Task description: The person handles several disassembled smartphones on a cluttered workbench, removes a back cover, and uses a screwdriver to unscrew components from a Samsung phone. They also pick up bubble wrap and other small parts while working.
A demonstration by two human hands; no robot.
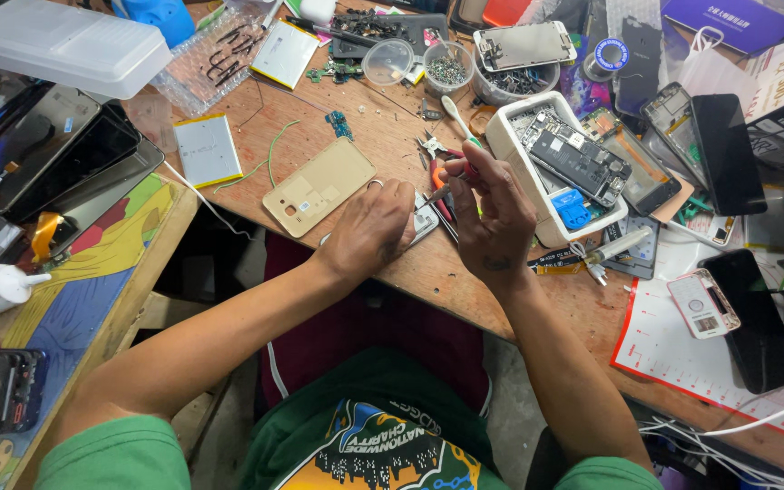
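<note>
Left hand [369,227] pins the opened phone [424,220]; right hand [492,213] holds a thin tool [439,193].

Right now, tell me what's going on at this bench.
A person seated at a cluttered wooden workbench is working on a small phone part. The left hand presses down on it, while the right hand holds a thin tool to it; whether that is tweezers is unclear. A gold phone back cover lies just left, red-handled pliers just behind.
</note>
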